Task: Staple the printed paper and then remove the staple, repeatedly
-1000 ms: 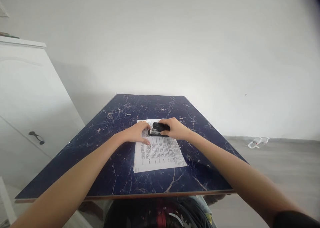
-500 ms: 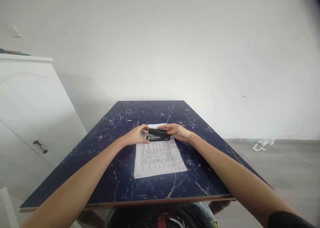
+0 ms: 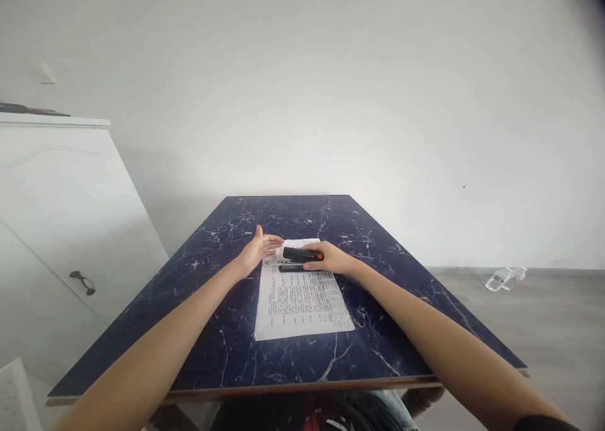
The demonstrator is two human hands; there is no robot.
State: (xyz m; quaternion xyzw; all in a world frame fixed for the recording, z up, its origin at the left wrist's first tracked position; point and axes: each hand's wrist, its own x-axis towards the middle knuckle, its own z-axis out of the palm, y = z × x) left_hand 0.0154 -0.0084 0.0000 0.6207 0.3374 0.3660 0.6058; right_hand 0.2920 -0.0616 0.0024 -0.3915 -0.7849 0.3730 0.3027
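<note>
A black stapler (image 3: 300,254) lies over the upper part of a printed sheet of paper (image 3: 293,305). Its metal staple tray sticks out of the left end. My right hand (image 3: 331,256) is closed around the stapler's right end, next to an orange part. Just left of the stapler, my left hand (image 3: 258,249) is open with its fingers stretched out and holds nothing. A small grey strip (image 3: 247,234), perhaps staples, lies on the table beyond my left hand.
The dark blue marbled table (image 3: 302,362) reaches to the white wall. To the left stands a white cabinet (image 3: 51,198) with a dark handle. A crumpled clear plastic wrapper (image 3: 503,278) lies on the floor at the right.
My left hand has let go of the stapler's left end and opened. The staple tray now sticks out to the left. My right hand has wrapped further round the right end.
</note>
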